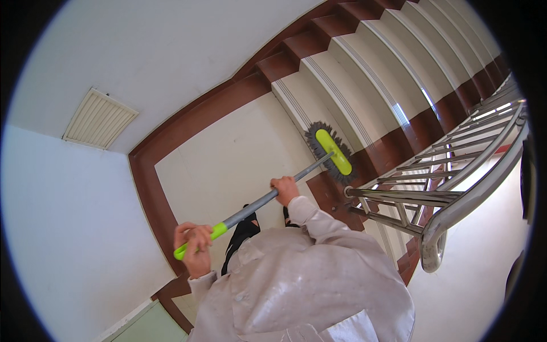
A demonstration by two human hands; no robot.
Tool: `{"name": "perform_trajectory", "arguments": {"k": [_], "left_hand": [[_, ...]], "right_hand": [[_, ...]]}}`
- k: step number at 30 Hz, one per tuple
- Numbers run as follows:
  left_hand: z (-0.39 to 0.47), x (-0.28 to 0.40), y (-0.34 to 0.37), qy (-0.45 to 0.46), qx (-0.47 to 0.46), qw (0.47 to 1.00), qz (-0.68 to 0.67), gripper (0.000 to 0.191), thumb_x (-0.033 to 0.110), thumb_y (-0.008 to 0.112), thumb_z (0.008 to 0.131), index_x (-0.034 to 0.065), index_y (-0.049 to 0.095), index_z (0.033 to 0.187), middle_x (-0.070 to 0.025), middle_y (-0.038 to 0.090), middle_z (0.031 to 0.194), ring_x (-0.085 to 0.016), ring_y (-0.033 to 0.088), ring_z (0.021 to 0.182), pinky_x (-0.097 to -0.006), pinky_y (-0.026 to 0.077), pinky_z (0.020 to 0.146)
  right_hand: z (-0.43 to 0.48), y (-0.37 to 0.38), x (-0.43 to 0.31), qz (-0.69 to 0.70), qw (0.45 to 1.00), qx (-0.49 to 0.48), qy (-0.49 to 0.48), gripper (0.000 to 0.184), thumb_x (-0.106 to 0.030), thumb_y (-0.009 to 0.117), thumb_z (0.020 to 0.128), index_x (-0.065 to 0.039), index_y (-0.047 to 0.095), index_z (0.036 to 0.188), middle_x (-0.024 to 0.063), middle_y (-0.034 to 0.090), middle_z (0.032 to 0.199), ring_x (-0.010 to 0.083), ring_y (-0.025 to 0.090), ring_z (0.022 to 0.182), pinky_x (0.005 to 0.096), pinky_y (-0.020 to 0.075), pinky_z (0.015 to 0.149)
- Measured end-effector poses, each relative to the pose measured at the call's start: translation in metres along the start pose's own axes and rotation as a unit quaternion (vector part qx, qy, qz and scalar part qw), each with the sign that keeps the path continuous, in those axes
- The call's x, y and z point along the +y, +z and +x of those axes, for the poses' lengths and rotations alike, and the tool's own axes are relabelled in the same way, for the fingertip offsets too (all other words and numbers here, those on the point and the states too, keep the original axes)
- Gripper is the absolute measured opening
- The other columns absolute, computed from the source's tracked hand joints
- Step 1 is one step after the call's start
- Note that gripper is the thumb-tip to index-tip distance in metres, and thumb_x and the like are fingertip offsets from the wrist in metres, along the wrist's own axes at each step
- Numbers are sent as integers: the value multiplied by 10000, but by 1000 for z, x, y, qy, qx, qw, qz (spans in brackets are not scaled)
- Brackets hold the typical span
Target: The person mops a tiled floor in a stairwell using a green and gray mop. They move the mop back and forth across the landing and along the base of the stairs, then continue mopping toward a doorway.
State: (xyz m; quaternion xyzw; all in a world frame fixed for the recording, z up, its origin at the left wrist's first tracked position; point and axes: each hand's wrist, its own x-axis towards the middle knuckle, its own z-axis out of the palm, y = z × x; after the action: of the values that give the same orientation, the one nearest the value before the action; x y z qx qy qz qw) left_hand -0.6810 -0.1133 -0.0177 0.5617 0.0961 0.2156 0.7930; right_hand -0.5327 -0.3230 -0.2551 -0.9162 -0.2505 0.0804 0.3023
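A mop with a grey telescopic handle [254, 206] runs slantwise in front of my body. Its green grip [219, 231] is in my left hand [195, 246], near the looped end. Farther along, my right hand [285, 190] is closed around the grey pole. At the far end, the green mop head [333, 151] with its dark grey chenille fringe [316, 143] is over the lowest step in view [295, 96], close to the foot of the railing. Whether the fringe presses on the step cannot be told.
Cream steps with dark red borders [316, 45] go off to the upper right. A stainless steel railing [431, 248] stands on the right. The landing floor [222, 154] lies around my feet. A louvred vent [100, 119] is in the left wall.
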Motion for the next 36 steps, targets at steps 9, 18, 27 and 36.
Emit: {"name": "perform_trajectory", "arguments": {"k": [9, 18, 27, 36], "left_hand": [[13, 22, 25, 41, 15, 998, -34, 114, 49, 485, 853, 41, 481, 966, 34, 291, 468, -102, 311, 418, -298, 310, 565], [14, 16, 15, 30, 7, 999, -28, 137, 77, 489, 887, 42, 444, 1011, 30, 318, 481, -111, 357, 449, -317, 354, 615], [5, -29, 18, -60, 0, 997, 38, 163, 61, 508, 878, 21, 465, 1030, -6, 429, 603, -146, 504, 650, -415, 433, 870], [15, 0, 5, -30, 48, 998, 6, 176, 55, 509, 852, 19, 497, 1024, -5, 412, 576, -155, 488, 611, -394, 436, 835]], "right_hand": [[-1, -16, -11, 14, 1000, -17, 15, 190, -29, 605, 664, -144, 552, 805, 77, 583, 662, 298, 599, 727, 411, 419, 690], [2, -8, -1, -10, 999, -48, 2, 165, -35, 594, 694, -156, 559, 801, 61, 591, 666, 280, 608, 735, 420, 418, 695], [16, -11, 61, -100, 994, -8, 47, 150, -46, 599, 705, -162, 583, 799, 41, 634, 739, 264, 597, 841, 410, 397, 802], [30, 10, 26, -76, 996, -44, 28, 199, -36, 645, 638, -157, 580, 781, 28, 637, 776, 265, 587, 871, 413, 398, 803]]}}
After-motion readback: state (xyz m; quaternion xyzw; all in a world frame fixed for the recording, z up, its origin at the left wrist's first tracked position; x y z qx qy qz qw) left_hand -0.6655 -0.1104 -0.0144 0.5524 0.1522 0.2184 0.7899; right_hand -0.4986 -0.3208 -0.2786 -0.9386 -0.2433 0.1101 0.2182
